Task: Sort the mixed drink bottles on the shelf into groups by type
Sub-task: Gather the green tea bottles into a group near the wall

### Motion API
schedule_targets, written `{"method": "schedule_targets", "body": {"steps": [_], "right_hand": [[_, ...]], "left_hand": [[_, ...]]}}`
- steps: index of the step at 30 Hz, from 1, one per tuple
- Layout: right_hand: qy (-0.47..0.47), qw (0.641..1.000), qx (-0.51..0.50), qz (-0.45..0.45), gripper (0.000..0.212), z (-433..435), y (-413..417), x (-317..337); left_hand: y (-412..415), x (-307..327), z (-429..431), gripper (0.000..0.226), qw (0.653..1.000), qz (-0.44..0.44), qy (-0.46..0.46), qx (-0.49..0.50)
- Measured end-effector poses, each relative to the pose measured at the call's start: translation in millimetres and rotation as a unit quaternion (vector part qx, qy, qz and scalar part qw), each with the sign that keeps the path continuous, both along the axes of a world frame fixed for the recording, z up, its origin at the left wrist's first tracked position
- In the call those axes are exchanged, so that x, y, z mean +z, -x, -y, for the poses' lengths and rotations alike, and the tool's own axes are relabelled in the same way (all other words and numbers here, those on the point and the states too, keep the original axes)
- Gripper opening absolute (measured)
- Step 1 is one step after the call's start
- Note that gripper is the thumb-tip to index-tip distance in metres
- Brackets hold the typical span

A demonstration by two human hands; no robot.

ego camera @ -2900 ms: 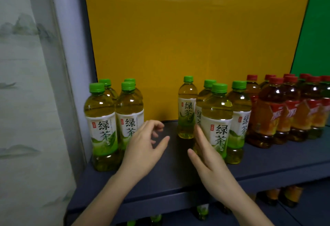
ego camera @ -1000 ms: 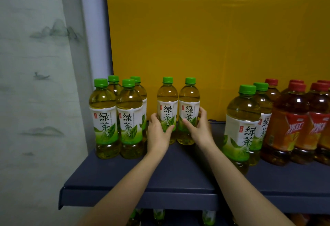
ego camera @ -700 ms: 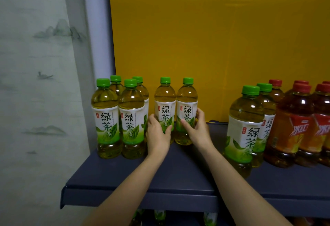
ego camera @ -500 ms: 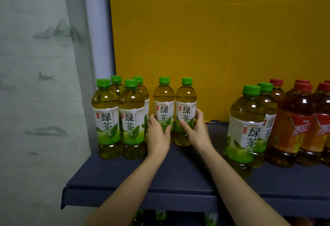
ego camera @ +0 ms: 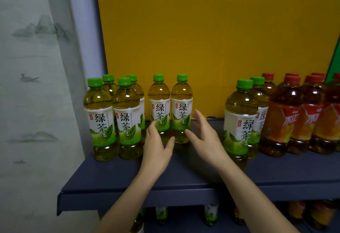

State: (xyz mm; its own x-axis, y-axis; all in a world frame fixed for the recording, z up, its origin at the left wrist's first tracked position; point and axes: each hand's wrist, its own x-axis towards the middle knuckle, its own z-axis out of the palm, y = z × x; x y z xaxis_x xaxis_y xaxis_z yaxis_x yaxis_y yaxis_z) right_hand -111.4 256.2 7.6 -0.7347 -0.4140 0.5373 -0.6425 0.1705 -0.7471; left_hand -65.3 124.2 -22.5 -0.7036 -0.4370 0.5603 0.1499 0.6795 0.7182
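**Releasing the moved green tea pair, hands now off**

Obs, head cam: half a sec ago both hands were wrapped round the lower labels of green tea bottle A [ego camera: 159, 104] and green tea bottle B [ego camera: 182, 104]. Now they have let go.

- Left hand [ego camera: 158, 146]: fingers loose and spread, holding nothing. The index tip overlaps A's label in view; can't tell if it touches.
- Right hand [ego camera: 207, 140]: fingers straight and fanned wide, just beside B, holding nothing.
- A and B stand upright, side by side, touching or nearly so, toward the back of the shelf [ego camera: 184, 177] against the yellow back panel [ego camera: 202, 39].
- They sit just right of the four-bottle green tea group [ego camera: 125, 116] at the shelf's left end. A narrow gap remains between A and that group.

Meaning for the task: my read is that this placement is done, so six green teas are now gathered on the left.

Still to do: the two stray green tea bottles [ego camera: 240, 122] stand well apart to the right, hard against the red-cap iced tea bottles [ego camera: 290, 118]. Sorting is not finished until those two join the left group.

Next, prob.: reach right for the strays. The front one is close to the shelf edge and the iced teas crowd it, so a clean grip w/o nudging neighbours matters.
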Motion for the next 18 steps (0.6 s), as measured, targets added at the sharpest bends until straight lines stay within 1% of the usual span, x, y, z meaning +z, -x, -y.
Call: {"method": "schedule_targets", "body": {"steps": [3, 5, 7, 11, 13, 15, 18], "right_hand": [[-0.001, 1.0, 0.014, -0.021, 0.047, -29, -24, 0], [0.008, 1.0, 0.004, -0.028, 0.037, -51, -35, -1], [0.021, 0.999, -0.02, -0.039, 0.032, -74, -41, -1], [0.065, 0.993, -0.086, -0.037, 0.028, -116, -33, -1], [0.072, 0.989, -0.127, -0.038, 0.029, -133, -23, -1], [0.07, 0.985, -0.153, -0.036, 0.03, -145, -11, -2], [0.046, 0.985, -0.167, -0.019, 0.042, -154, 6, -3]], "left_hand": [[-15, -4, -13, 0.04, 0.996, -0.039, 0.016, -0.075], [-18, -5, -27, 0.034, 0.992, -0.038, 0.034, -0.115], [-15, -5, -44, 0.038, 0.987, -0.033, 0.044, -0.151], [2, -2, -84, 0.068, 0.982, -0.018, 0.048, -0.184], [11, 0, -101, 0.08, 0.982, -0.005, 0.041, -0.187], [21, 1, -114, 0.085, 0.983, 0.005, 0.031, -0.18], [32, 2, -126, 0.079, 0.987, 0.012, 0.013, -0.158]]}}
